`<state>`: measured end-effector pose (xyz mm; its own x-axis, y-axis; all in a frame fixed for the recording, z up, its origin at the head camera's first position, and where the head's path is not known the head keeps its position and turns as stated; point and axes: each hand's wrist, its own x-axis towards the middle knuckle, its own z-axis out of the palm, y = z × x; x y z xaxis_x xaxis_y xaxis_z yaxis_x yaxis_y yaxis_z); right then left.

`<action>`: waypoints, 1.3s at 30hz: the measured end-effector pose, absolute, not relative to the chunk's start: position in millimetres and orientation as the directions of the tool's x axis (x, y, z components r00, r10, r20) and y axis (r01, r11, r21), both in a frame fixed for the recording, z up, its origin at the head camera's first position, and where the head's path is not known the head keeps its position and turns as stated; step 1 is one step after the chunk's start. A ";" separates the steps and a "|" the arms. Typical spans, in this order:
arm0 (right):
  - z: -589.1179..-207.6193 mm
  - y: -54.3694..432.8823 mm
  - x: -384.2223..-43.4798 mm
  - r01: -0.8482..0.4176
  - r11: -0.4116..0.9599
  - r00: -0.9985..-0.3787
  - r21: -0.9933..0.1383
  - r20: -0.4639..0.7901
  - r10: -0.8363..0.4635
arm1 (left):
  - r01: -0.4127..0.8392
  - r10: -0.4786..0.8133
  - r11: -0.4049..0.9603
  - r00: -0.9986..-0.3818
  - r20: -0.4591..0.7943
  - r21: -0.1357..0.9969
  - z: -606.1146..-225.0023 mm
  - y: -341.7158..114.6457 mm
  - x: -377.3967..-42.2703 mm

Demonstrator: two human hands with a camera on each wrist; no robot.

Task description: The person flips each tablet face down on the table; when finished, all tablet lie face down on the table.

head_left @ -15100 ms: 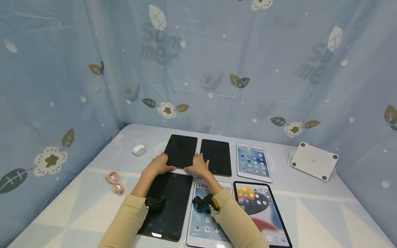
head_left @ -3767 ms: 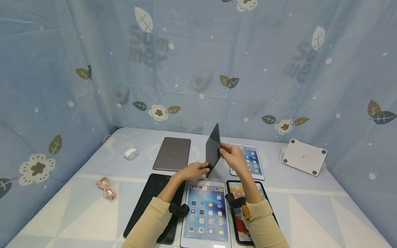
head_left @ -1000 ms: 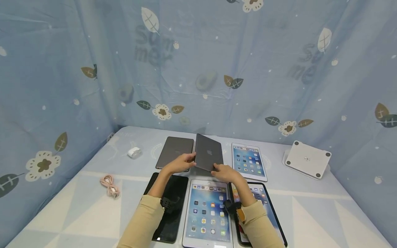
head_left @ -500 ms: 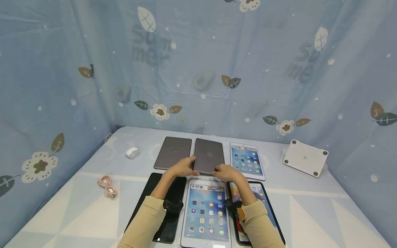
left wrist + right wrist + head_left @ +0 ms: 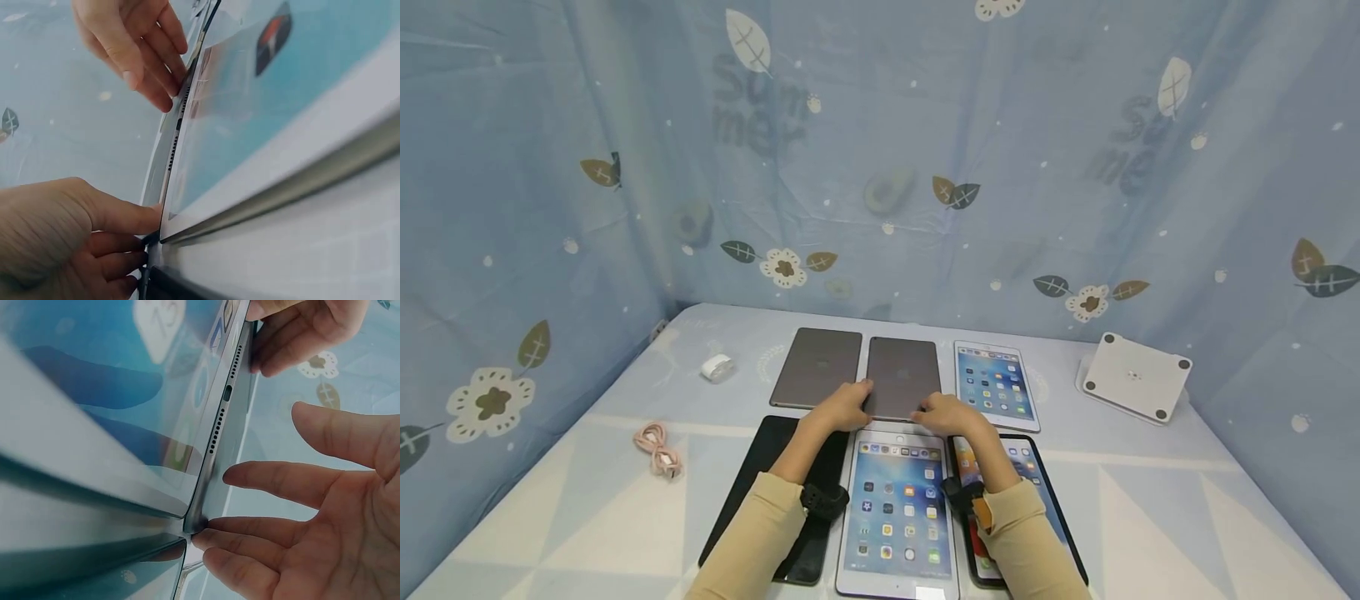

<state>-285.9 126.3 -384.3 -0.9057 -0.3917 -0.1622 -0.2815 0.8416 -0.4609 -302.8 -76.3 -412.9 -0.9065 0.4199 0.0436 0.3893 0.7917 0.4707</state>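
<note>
- Left hand [image 5: 842, 406] first: we see it pinching the near left corner of the middle tablet [image 5: 904, 371], thumb at the near edge and fingers curled along the side.
- Right hand [image 5: 950, 415] is looser. In its wrist view we've got fairly straight, spread fingers, a couple of tips touching the near right corner, thumb clear of it.
- So which hand's closer? Neither, we'd say, since both are touching it. The left just has the firmer hold.
- The middle tablet sits between and slightly beyond our two hands, gray back up, looking flat. Its long axis points away from us toward the curtain [image 5: 850, 150], so we're at both ends of the short near edge, the one with the port and speaker holes.
- Just in front of that edge, under our forearms, is a white tablet [image 5: 898, 508] with its screen lit.
- Either side of the middle one: another gray tablet [image 5: 817, 367] on the left, a smaller lit tablet [image 5: 996, 383] on the right.
- Farther out, a pink cable [image 5: 657, 450] on the left and a white stand [image 5: 1135, 377] on the right.
</note>
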 end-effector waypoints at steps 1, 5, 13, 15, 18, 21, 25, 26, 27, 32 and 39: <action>-384.7 126.7 -286.3 -0.280 0.839 -0.906 -0.467 -0.161 -0.392 | 0.392 0.421 0.792 -0.906 0.045 0.469 -413.0 -75.6 -302.6; -385.7 128.2 -287.6 -0.268 0.828 -0.908 -0.493 -0.159 -0.389 | 0.385 0.421 0.795 -0.907 0.032 0.468 -413.5 -73.5 -302.4; -389.1 132.4 -293.4 -0.257 0.806 -0.904 -0.533 -0.162 -0.396 | 0.361 0.412 0.800 -0.911 -0.002 0.479 -414.3 -70.7 -302.2; -389.0 133.1 -294.1 -0.254 0.802 -0.901 -0.541 -0.170 -0.400 | 0.359 0.412 0.799 -0.911 -0.005 0.482 -414.3 -70.1 -302.6; -388.1 135.2 -293.9 -0.263 0.800 -0.896 -0.539 -0.172 -0.410 | 0.354 0.410 0.798 -0.912 -0.010 0.487 -413.6 -69.5 -302.4; -387.5 139.2 -294.2 -0.263 0.798 -0.890 -0.543 -0.182 -0.418 | 0.358 0.416 0.797 -0.909 -0.011 0.485 -412.7 -68.8 -301.9; -387.7 146.6 -294.4 -0.265 0.789 -0.881 -0.554 -0.193 -0.431 | 0.392 0.445 0.794 -0.895 -0.006 0.465 -410.5 -66.2 -300.1; -388.2 148.9 -294.5 -0.265 0.789 -0.883 -0.554 -0.188 -0.429 | 0.404 0.459 0.789 -0.888 -0.006 0.463 -409.5 -64.8 -299.2; -388.0 151.0 -294.6 -0.262 0.789 -0.886 -0.555 -0.186 -0.425 | 0.415 0.473 0.784 -0.881 -0.012 0.462 -407.8 -62.8 -297.7; -383.2 169.0 -294.2 -0.234 0.805 -0.922 -0.546 -0.138 -0.361 | 0.453 0.554 0.759 -0.826 -0.099 0.467 -396.2 -43.2 -292.4; -382.8 210.4 -294.5 -0.146 0.846 -0.961 -0.513 -0.127 -0.244 | 0.499 0.591 0.770 -0.793 -0.148 0.398 -388.7 -6.3 -301.6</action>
<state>-294.5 210.4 -382.8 -0.9615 -0.2436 -0.1274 -0.1463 0.8459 -0.5129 -301.6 -6.3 -388.7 -0.7929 0.5911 -0.1480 0.4994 0.7695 0.3980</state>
